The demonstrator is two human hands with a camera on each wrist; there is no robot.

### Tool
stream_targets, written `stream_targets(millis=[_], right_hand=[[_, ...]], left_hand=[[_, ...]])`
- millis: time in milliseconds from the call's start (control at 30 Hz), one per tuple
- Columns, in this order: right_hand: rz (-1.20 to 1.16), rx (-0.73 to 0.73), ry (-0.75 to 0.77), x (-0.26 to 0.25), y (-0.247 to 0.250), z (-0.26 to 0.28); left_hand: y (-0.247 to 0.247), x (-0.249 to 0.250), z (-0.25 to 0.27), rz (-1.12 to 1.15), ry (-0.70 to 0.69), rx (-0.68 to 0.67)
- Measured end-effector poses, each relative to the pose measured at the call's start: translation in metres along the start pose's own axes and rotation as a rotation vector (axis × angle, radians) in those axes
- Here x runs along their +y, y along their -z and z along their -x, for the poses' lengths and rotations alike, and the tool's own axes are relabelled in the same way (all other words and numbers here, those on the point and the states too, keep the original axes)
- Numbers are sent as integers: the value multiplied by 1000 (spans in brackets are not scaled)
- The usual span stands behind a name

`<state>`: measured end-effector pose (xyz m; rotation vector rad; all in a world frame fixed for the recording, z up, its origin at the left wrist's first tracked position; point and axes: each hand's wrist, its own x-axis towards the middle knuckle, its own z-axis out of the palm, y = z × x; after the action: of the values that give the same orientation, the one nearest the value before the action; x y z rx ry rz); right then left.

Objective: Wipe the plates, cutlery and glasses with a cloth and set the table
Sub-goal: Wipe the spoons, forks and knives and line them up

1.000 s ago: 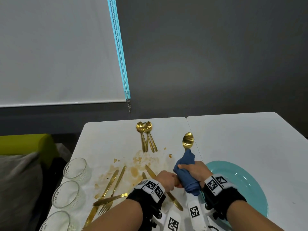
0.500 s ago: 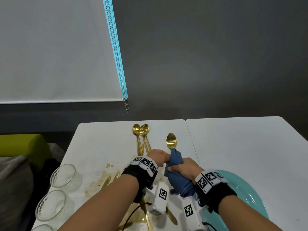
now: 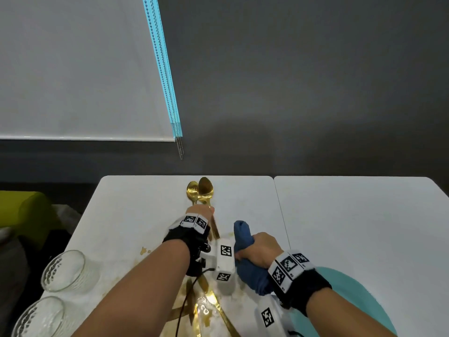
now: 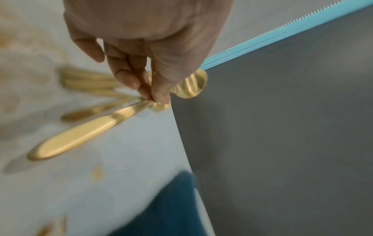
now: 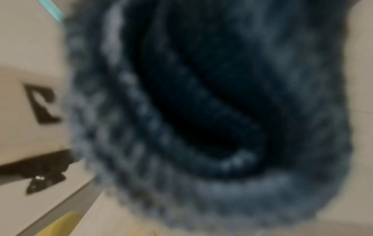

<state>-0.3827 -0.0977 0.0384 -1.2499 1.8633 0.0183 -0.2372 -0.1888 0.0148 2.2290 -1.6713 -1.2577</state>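
**Gold spoon held over the far cutlery pile**

The left hand [image 3: 200, 211] pinches a gold spoon [image 3: 206, 188] by its neck between thumb and fingertips [image 4: 159, 95], the bowl above the 2 spoons [image 3: 192, 190] lying at the white table's [image 3: 352, 215] far edge. The right hand [image 3: 258, 249] is fisted round a bunched blue cloth [image 3: 243, 233] (beside a teal plate [image 3: 352, 288]), apart from the spoon; 2 glasses [image 3: 64, 269] stand at left

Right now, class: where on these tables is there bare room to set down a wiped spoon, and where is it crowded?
Free: the right table beyond the teal plate, and the left table's far-left corner beside the gold spoons. Crowded: the stained near part under the left hand, with cutlery, and the left edge with glasses. The right hand grips the blue cloth.
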Motion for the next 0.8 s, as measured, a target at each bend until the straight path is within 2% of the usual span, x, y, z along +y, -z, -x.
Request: stream_targets(millis=[67,200,233,300,400,633,700,800], right_hand=[[-45,2,-17,9,4,-6],[-87,28,-36,25,18,-15],[-99,36,-37,28,21,-16],[-112,54,-37,35,27,-16],[-124,67,-46,41,30,-14],[-290,30,-117,46,28,0],[-395,21,-146,42,23,6],[-518,5,-173,33,13,17]], left_hand=[[8,-3,-13,3,51,74],[8,-8,-33,-261,71,9],[4,-12,-39,-341,34,-2],[-4,-16,-49,-456,41,9],[-12,-16,-57,-394,139,92],[-7,-13,-29,-178,150,234],[-1,-23,-14,-135,110,224],[1,-47,19,-216,93,110]])
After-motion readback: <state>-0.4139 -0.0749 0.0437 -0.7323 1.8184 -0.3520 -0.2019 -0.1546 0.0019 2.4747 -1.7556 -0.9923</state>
